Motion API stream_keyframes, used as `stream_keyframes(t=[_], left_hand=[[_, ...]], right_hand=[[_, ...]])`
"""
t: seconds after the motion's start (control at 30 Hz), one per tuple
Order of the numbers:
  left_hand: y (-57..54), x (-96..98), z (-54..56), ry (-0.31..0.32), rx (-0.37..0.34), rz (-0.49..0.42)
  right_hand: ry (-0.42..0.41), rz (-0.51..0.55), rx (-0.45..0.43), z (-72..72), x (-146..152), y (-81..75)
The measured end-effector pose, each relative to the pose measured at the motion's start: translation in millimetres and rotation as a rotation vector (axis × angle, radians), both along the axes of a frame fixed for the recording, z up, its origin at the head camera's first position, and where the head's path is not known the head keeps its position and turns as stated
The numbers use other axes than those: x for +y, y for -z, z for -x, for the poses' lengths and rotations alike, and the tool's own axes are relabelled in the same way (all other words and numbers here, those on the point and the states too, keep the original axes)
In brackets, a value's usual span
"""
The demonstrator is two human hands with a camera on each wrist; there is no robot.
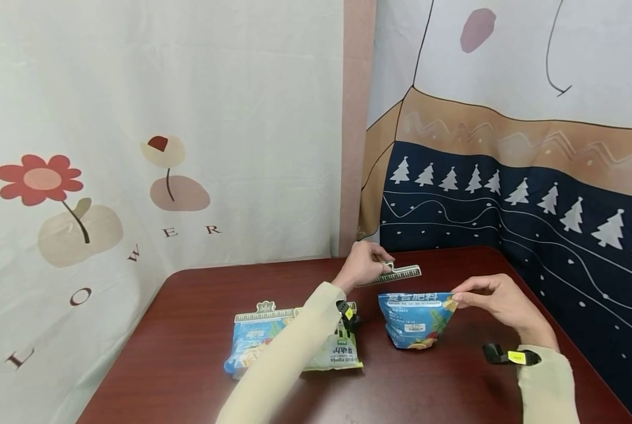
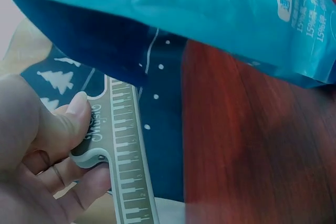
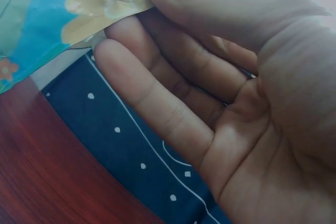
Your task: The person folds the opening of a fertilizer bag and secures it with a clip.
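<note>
My left hand pinches a long bag clip by its shaped handle, just above and behind a blue fertilizer bag. In the left wrist view the clip shows piano keys and the word "Music", and the thumb presses its handle. The bag's top edge gapes there, close to the clip's far end. My right hand pinches the bag's upper right corner between thumb and fingers. Up close, the right wrist view shows yellow petals printed on that corner.
Left on the dark red table lies a blue bag with a piano-key clip along its top. Beside it is a pale green bag, partly behind my left forearm. Printed curtains hang behind the table and along its right side.
</note>
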State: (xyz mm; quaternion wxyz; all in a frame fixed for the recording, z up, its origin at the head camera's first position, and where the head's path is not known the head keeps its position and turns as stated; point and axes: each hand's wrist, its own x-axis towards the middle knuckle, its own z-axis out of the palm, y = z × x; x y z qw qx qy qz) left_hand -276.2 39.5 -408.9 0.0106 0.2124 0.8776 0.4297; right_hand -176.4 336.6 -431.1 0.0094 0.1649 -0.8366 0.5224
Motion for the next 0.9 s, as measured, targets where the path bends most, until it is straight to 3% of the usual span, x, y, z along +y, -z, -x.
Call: stream_keyframes(t=[0.23, 0.43, 0.63, 0.9], left_hand=[[-10.0, -6.4, -12.0, 0.022, 0.103, -0.017], [-20.7, -7.6, -27.5, 0.035, 0.128, -0.044], [-31.3, -7.2, -43.9, 0.092, 0.189, -0.059], [-36.6, -7.1, -58.1, 0.123, 0.250, -0.046]], right_hand=[[0.002, 0.020, -0.015, 0.3, 0.3, 0.3], [0.002, 0.030, -0.022, -0.1, 0.2, -0.7], [0.009, 0.031, -0.030, -1.1, 0.4, -1.3], [0.013, 0.021, -0.016, -2.9, 0.6, -2.2]])
